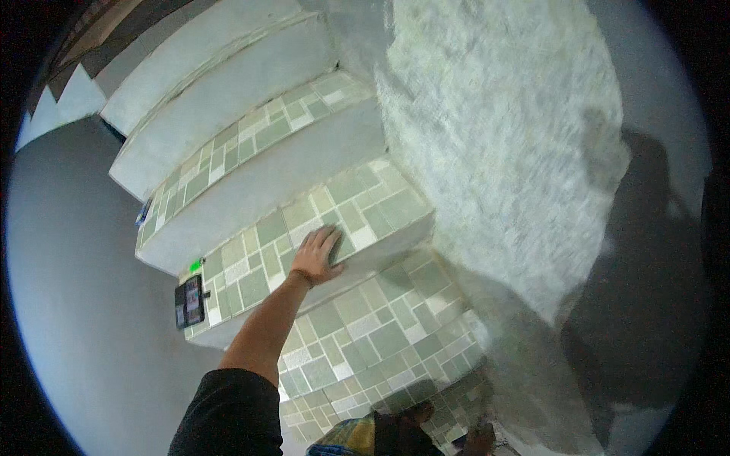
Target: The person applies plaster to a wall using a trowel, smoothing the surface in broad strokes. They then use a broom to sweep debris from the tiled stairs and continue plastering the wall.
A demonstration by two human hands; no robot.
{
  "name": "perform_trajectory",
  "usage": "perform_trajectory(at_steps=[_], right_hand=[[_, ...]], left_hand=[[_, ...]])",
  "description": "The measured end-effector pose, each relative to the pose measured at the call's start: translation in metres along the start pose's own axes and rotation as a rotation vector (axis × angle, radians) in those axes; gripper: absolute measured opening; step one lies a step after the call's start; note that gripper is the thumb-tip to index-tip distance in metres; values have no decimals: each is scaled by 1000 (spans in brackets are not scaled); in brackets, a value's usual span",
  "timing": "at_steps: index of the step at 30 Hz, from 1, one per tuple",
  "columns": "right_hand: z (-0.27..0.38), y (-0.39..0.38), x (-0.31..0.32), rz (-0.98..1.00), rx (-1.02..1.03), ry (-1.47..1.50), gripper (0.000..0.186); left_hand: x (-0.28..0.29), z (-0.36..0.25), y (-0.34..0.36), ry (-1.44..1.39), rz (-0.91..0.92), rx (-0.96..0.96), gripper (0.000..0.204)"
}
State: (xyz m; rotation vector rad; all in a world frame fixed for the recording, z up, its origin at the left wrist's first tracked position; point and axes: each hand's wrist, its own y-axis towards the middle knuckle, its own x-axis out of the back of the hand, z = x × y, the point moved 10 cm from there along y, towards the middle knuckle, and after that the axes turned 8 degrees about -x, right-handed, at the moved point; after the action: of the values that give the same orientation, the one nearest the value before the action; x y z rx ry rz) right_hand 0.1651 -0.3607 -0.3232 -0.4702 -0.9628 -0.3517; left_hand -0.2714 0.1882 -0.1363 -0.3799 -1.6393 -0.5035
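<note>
My left hand [318, 254] lies palm down on a stair tread [369, 201] covered in green and cream tiles of mixed sizes. Its fingers stretch toward the back of the step, and the thumb sits by the front edge. I see nothing held in it, though the underside of the palm is hidden. My left arm comes in from the lower left in a short black sleeve [228, 414]. Left of the hand, a dark phone [189, 302] with a lit screen rests at the tread's outer end. My right hand does not show.
A small bright green object [197, 264] lies behind the phone. A small blue object [143, 211] is on the tread above. Pale risers [251, 178] climb to the upper left. A rough whitish wall [502, 137] bounds the right side. Feet [418, 413] stand on the dim lower tiles.
</note>
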Motion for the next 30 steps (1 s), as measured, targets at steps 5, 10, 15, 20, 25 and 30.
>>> perform_trajectory(at_steps=[5,10,15,20,25,30], right_hand=[[165,82,29,-91,-92,444,36],[303,130,81,-228,97,578,38],[378,120,136,-745,603,144,39],[318,134,114,-524,83,835,30],[316,121,71,-602,-26,1004,25],[375,130,56,-508,-134,812,21]], left_hand=[[3,-2,5,-51,22,-27,88],[-3,3,6,-43,51,-18,90],[1,2,7,-109,41,-66,91],[-4,8,9,-133,78,-60,92],[-13,10,8,-130,26,-185,97],[-20,8,16,-164,82,-205,93]])
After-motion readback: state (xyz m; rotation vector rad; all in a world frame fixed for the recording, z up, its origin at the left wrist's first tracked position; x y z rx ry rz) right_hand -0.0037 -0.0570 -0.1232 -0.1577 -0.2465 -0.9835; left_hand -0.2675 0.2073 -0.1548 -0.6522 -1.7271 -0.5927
